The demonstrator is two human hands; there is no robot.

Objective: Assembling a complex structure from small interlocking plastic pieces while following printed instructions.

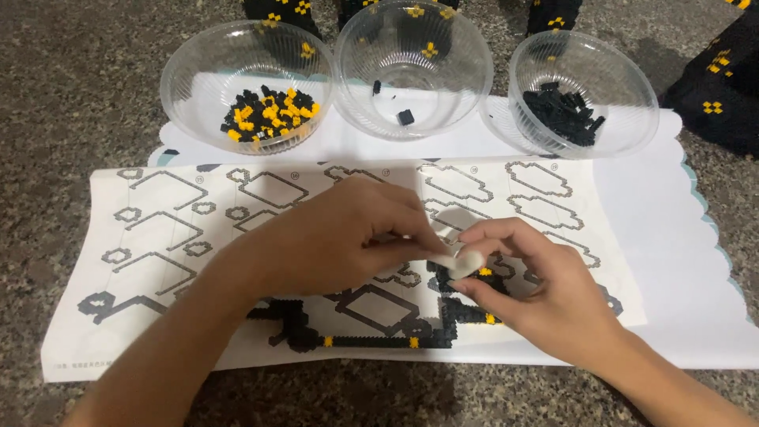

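A small white tool [461, 262] is pinched between left hand [332, 237] and right hand [545, 292], fingers narrowed, directly above the black-and-yellow brick frame [379, 341], laid lengthwise beneath both hands on the instruction sheet [158, 237].

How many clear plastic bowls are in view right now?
3, in a row above the instruction sheet: left bowl with black and yellow bricks, middle bowl nearly bare, right bowl with black bricks. None looks hidden.

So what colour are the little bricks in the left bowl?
Black and yellow bricks in the clear left bowl, seen in the head view.
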